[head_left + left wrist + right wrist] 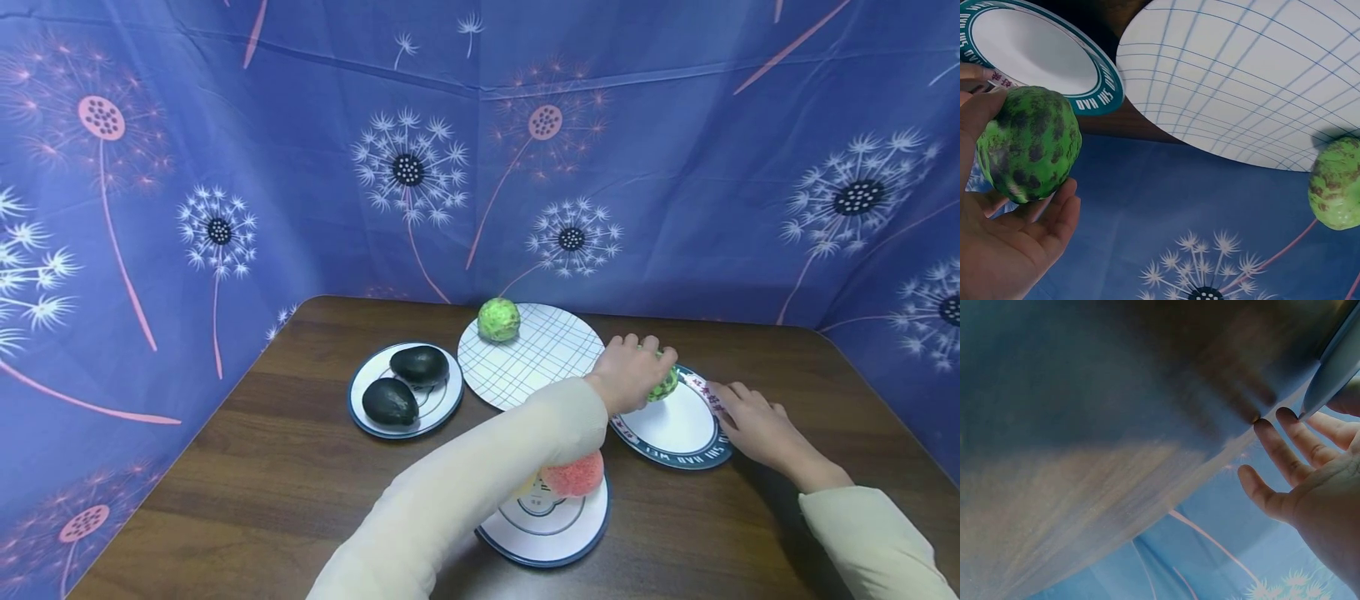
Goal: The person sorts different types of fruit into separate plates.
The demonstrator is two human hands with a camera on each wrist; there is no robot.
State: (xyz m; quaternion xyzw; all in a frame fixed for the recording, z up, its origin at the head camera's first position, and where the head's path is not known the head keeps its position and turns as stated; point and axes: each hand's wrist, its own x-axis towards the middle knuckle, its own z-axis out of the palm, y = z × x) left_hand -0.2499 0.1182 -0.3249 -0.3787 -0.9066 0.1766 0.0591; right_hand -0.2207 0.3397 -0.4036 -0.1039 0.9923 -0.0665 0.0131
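My left hand (633,375) grips a green custard apple (1030,144), its bumpy skin blotched dark, above the far-left part of a white plate (673,425) with a lettered teal rim. Thumb and fingertips lie around the fruit in the left wrist view. At the plate's right side, my right hand (765,429) holds the rim, thumb over it and fingers at the outer edge. The right wrist view shows those fingers (1282,453) beside the plate's edge (1335,365). A second custard apple (498,320) rests on the large white grid-patterned plate (536,358).
Two dark avocado-like fruits (418,367) lie on a blue-rimmed plate (367,375) at the left. In front, another plate (540,546) bears a pinkish-red fruit (573,477) and something yellow, partly hidden by my left sleeve (480,475). A blue dandelion-print cloth (480,167) hangs behind the wooden table (247,467).
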